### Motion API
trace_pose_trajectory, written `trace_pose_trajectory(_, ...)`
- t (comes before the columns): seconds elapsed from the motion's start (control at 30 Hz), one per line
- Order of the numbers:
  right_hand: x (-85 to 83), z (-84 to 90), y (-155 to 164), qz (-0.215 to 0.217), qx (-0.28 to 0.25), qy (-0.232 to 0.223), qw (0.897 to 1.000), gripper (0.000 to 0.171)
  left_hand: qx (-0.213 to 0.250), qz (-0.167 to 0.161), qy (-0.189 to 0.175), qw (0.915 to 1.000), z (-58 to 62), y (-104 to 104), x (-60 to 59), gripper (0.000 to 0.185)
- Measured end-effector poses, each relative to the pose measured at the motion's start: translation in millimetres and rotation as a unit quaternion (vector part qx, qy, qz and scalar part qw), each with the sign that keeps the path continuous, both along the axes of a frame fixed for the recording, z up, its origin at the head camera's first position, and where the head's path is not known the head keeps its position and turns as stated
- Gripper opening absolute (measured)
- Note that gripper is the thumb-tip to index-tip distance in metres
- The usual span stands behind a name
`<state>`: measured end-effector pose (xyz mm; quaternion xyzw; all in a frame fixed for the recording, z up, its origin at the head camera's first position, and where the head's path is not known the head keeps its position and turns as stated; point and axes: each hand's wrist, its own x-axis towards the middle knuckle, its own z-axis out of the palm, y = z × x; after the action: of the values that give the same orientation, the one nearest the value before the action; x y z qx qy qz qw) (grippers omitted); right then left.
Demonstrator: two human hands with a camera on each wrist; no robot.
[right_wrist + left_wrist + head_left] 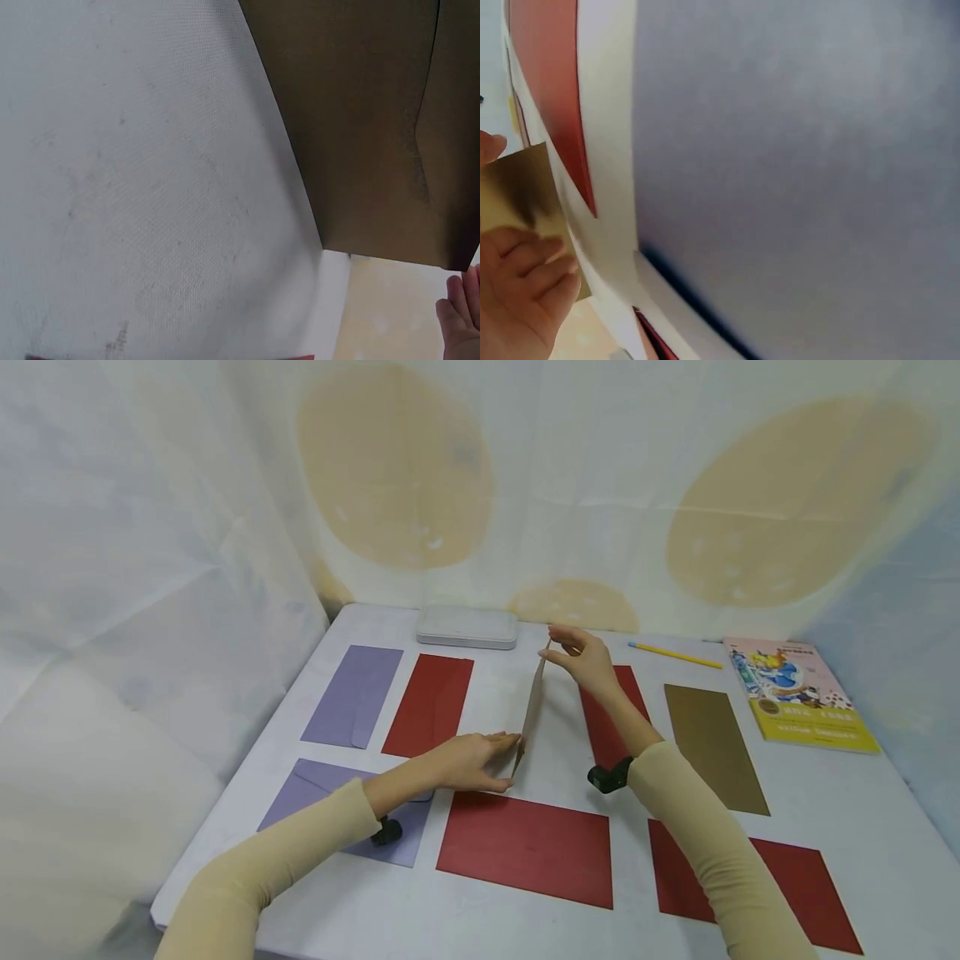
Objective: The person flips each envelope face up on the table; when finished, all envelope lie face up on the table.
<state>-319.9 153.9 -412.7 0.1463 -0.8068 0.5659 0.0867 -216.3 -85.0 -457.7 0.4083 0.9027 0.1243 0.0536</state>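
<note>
A gold-brown envelope [533,706] stands on its long edge above the table, seen nearly edge-on, its flap seam showing in the right wrist view. At its far upper corner, my right hand [583,662] pinches it between thumb and fingertips. My left hand [471,762] touches its near end, fingers laid against the left face and thumb low by the near corner. The left wrist view shows those fingers [540,274] on the gold surface. Just in front lies a red envelope [525,852]; under my left forearm is a lavender envelope [405,839].
Behind on the left lie another lavender envelope [352,693] and a red one [431,706]. To the right are more red envelopes [806,889] and a flat gold one [712,743]. A white case [467,628], yellow pencil [678,655] and book [798,693] sit toward the back.
</note>
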Motion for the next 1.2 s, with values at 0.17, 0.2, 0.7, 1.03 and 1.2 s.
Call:
trace_pose_trajectory(0.17,1.1,0.6,-7.7,-0.004,0.015,0.004,1.0,0.05,0.067,0.037,0.024,0.9968,8.9,-8.4,11.0,0.093)
trace_pose_trajectory(0.2,2.4,2.1,-9.3,-0.002,0.01,0.002,1.0,0.05,0.086,0.039,0.034,0.9949,11.7,-10.1,13.8,0.096)
trace_pose_trajectory(0.7,-4.3,-3.4,-27.5,-0.013,0.044,0.029,0.999,0.052,0.174,0.032,0.098,0.9793,19.9,-9.0,38.4,0.086)
trace_pose_trajectory(1.03,0.5,-7.1,-26.3,0.004,0.042,0.031,0.999,0.054,0.225,0.051,0.123,0.9652,14.6,-14.9,42.5,0.074)
trace_pose_trajectory(1.2,5.8,-12.4,-16.4,0.011,0.063,0.02,0.998,0.053,0.246,0.057,0.108,0.9616,13.0,-18.1,42.6,0.073)
